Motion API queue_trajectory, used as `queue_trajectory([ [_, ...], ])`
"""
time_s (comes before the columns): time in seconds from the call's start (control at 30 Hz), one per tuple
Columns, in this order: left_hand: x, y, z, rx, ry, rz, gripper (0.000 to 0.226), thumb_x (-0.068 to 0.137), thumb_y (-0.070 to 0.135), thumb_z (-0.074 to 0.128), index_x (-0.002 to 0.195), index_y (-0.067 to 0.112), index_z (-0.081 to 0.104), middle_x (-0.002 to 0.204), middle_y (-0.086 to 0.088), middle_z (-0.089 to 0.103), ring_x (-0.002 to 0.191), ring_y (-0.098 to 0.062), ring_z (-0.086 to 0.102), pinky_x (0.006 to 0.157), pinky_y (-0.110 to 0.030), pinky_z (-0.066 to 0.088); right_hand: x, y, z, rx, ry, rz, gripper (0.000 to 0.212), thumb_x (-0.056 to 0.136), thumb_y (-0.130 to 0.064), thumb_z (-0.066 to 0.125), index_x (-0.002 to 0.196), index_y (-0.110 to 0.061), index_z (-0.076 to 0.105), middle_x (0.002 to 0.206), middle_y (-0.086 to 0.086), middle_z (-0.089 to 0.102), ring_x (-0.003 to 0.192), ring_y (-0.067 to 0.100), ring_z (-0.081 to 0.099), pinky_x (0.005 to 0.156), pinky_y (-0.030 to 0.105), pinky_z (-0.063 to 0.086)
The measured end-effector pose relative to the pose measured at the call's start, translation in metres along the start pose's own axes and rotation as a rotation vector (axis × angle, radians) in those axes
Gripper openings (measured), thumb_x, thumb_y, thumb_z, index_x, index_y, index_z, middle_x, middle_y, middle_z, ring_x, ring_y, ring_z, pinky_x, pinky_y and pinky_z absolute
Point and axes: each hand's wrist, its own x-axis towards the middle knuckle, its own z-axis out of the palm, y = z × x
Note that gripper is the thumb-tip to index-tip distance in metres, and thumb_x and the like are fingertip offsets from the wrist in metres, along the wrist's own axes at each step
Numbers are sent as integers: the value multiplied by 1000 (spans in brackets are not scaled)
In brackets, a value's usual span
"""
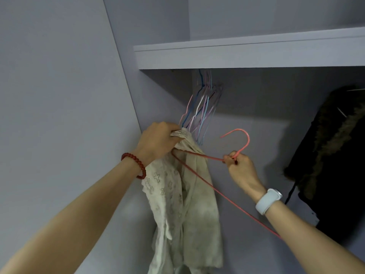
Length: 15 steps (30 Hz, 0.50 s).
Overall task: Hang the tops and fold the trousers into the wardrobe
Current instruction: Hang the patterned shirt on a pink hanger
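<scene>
A cream lace top (183, 204) hangs limp in front of the open wardrobe. My left hand (158, 142) grips its upper edge, bunched near one end of a red wire hanger (199, 181). My right hand (240, 167) pinches the hanger's neck just below the hook, which points up and left. One end of the hanger sits inside the fabric by my left hand; its long bar runs down towards my right forearm.
Several thin coloured hangers (201, 107) hang bunched under the wardrobe shelf (246, 54), just behind the top. A dark coat with a fur trim (333, 161) hangs at the right. The wardrobe's side wall (59, 115) stands at the left.
</scene>
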Motion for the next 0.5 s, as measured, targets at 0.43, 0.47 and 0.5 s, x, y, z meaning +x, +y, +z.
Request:
queue_trajectory([
  [0.43,-78,3,68,341,89,300,50,65,38,78,105,15,58,101,-6,53,91,-25,52,72,-38,52,-13,-3,13,517,14,-48,40,95,-10,48,59,-18,35,45,-12,32,46,3,26,49,22,24],
  [0.47,-75,1,69,367,173,305,56,62,44,77,105,16,56,103,-7,55,96,-25,49,79,-41,51,-17,-4,12,485,8,-83,39,95,-11,49,59,-17,36,47,-11,32,46,3,27,49,23,26],
  [0.5,-70,2,69,382,202,303,60,63,49,71,110,17,53,108,-8,54,103,-26,45,88,-46,47,-21,-6,12,449,2,-121,39,94,-13,51,58,-16,38,49,-9,33,46,3,28,49,22,27],
])
